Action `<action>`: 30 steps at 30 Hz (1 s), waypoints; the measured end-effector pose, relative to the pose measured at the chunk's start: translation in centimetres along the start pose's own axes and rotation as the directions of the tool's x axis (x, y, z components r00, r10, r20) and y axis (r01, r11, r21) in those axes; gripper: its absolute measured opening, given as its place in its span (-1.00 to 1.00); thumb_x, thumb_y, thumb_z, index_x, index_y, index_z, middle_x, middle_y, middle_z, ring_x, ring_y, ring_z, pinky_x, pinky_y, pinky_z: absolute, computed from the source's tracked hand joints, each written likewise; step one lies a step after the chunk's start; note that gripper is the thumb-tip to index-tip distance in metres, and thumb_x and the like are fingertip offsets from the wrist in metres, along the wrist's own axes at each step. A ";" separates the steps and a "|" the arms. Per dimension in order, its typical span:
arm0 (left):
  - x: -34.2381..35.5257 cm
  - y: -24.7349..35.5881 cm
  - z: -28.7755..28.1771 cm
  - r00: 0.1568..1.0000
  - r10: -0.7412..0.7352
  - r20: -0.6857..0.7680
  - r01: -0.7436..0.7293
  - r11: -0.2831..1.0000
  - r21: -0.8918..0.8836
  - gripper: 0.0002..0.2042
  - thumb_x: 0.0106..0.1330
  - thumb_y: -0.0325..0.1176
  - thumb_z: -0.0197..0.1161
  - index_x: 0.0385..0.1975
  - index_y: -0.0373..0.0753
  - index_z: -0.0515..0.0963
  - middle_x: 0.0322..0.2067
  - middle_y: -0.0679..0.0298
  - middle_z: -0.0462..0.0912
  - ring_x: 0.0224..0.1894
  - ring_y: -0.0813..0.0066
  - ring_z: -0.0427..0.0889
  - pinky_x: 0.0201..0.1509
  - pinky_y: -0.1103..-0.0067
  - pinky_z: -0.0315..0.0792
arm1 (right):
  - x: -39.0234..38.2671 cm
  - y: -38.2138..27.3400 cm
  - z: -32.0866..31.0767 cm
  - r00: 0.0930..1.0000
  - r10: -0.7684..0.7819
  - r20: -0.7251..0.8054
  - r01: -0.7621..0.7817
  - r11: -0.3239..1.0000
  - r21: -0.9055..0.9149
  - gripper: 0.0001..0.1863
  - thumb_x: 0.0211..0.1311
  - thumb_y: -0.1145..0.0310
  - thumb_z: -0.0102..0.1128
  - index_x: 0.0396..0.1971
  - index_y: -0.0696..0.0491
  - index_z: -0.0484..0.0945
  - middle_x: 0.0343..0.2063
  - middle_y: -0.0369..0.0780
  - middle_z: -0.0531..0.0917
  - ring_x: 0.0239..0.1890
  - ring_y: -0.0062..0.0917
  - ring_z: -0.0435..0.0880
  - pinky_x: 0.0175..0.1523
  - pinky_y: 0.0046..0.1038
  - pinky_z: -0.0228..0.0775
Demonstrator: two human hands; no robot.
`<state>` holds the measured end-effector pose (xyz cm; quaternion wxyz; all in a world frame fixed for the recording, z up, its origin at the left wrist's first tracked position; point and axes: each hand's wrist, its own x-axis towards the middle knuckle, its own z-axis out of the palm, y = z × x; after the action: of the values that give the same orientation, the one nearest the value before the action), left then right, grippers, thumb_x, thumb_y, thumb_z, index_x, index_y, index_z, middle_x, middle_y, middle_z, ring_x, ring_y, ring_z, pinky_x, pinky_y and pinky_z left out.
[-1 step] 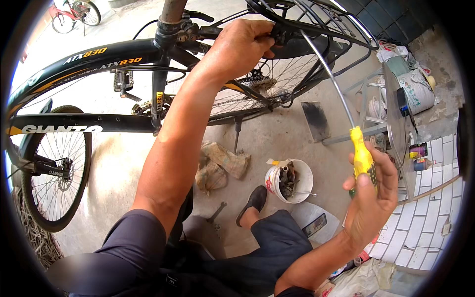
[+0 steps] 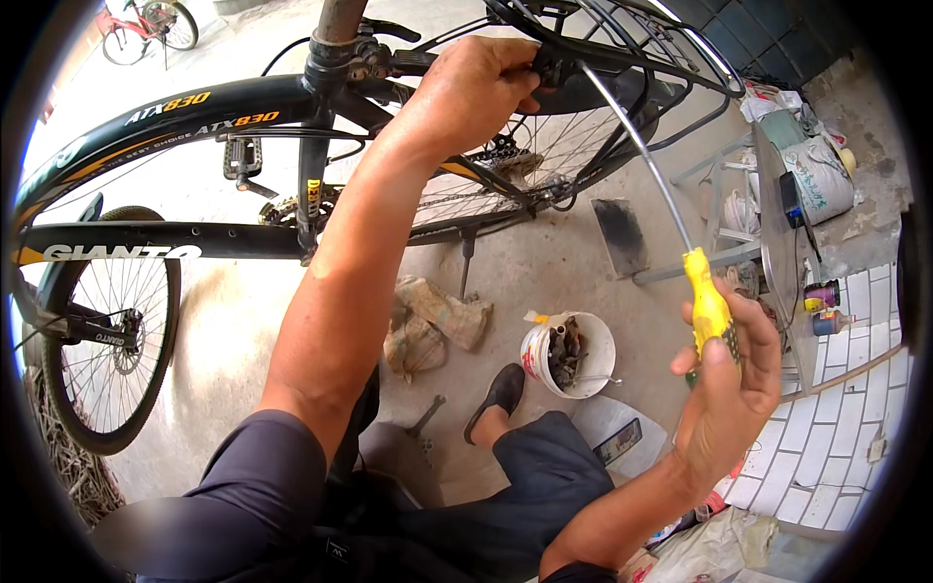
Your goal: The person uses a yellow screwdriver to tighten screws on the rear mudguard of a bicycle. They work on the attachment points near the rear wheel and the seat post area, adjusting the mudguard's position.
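My left hand (image 2: 471, 92) grips a black clamp fitting (image 2: 552, 66) where the rear rack (image 2: 661, 58) meets the black bicycle (image 2: 194, 102), fingers curled round it beside the seat post (image 2: 330, 39). My right hand (image 2: 729, 384) is closed around the yellow handle of a screwdriver (image 2: 708, 296) at the lower right. Its long metal shaft runs up and left to the fitting near my left fingers; the tip is hard to make out. The rear wheel and chain sit beyond my left forearm, partly hidden by it.
A white bucket of dark parts (image 2: 598, 379), crumpled sacking (image 2: 457, 321), a dark plate (image 2: 617, 238) and a phone (image 2: 617, 442) lie on the concrete floor. A metal frame bench (image 2: 700, 272) and bags (image 2: 816, 180) stand at right. A red bicycle (image 2: 126, 49) is at back left.
The screwdriver shaft has shifted very slightly left at its upper end. My hands are otherwise almost unmoved.
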<state>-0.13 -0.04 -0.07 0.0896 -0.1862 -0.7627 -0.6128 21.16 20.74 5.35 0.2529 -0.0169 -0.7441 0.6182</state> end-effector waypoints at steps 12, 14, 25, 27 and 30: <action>0.1 -0.2 0.1 0.999 0.040 -0.004 -0.040 0.998 0.050 -0.75 0.33 -0.48 0.12 -0.03 -0.35 0.54 -0.37 0.28 0.65 -0.33 0.60 0.67 -0.29 0.67 0.43 | 0.4 1.3 1.5 0.995 0.091 -0.033 -0.089 0.994 0.061 -0.69 0.11 0.67 0.07 -0.08 0.32 0.49 -0.12 0.04 0.61 -0.23 -0.28 0.69 -0.35 -0.51 0.62; 0.0 -0.1 0.0 0.999 0.031 0.004 -0.032 0.998 0.048 -0.75 0.33 -0.48 0.11 -0.03 -0.35 0.54 -0.37 0.28 0.65 -0.33 0.60 0.67 -0.29 0.67 0.43 | 0.3 1.4 1.7 0.996 0.089 -0.025 -0.087 0.993 0.076 -0.69 0.12 0.67 0.07 -0.08 0.32 0.49 -0.12 0.04 0.60 -0.23 -0.27 0.69 -0.33 -0.49 0.63; -0.2 -0.1 0.2 1.000 0.014 -0.015 -0.013 0.996 0.084 -0.76 0.33 -0.47 0.12 -0.05 -0.32 0.56 -0.39 0.29 0.66 -0.33 0.64 0.65 -0.33 0.67 0.41 | 0.1 1.7 2.1 0.994 0.094 -0.060 -0.088 0.992 0.086 -0.69 0.13 0.66 0.04 -0.07 0.31 0.48 -0.10 0.08 0.59 -0.20 -0.25 0.68 -0.30 -0.45 0.65; -0.1 -0.3 0.2 1.000 0.022 -0.017 -0.021 0.998 0.055 -0.76 0.33 -0.47 0.12 -0.04 -0.32 0.56 -0.39 0.29 0.67 -0.33 0.64 0.65 -0.33 0.67 0.41 | 0.1 1.6 2.1 0.994 0.093 -0.062 -0.087 0.993 0.085 -0.68 0.13 0.67 0.04 -0.07 0.31 0.47 -0.10 0.08 0.59 -0.20 -0.25 0.68 -0.30 -0.44 0.65; -0.1 -0.2 0.2 1.000 0.016 -0.023 -0.015 0.999 0.043 -0.76 0.33 -0.48 0.12 -0.04 -0.32 0.56 -0.38 0.29 0.67 -0.32 0.63 0.65 -0.32 0.66 0.41 | 0.2 1.7 2.0 0.994 0.091 -0.054 -0.086 0.992 0.089 -0.68 0.13 0.67 0.04 -0.07 0.30 0.48 -0.10 0.08 0.59 -0.20 -0.24 0.68 -0.30 -0.43 0.65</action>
<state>-0.05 0.09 -0.37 0.1072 -0.1830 -0.7730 -0.5979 19.72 19.42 3.60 0.2472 -0.0568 -0.7076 0.6595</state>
